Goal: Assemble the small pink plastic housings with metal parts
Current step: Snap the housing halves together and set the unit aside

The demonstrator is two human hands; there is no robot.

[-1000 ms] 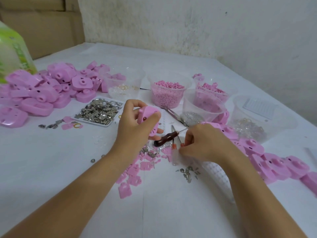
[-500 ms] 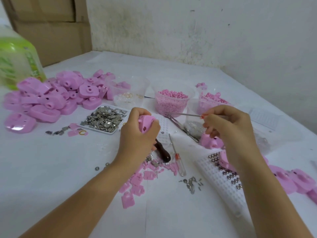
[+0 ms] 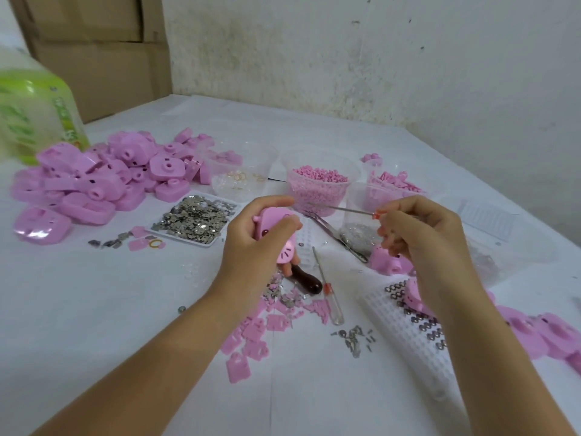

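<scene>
A housing (image 3: 275,221) and a tool (image 3: 341,210) held over the desk (image 3: 94,309).
The left hand (image 3: 251,247) grips the pink housing above the middle of the desk. The right hand (image 3: 424,237) pinches the thin tool just right of it.

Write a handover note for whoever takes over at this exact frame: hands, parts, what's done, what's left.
Left hand: grip closed round one pink housing, raised.
Right hand: pinches a thin screwdriver, tip pointing at the housing; contact unclear.
Metal parts tray sits left of the hands; housing pile beyond it.
Done: cannot tell. Left: work the held housing, then likely the pile.
</scene>
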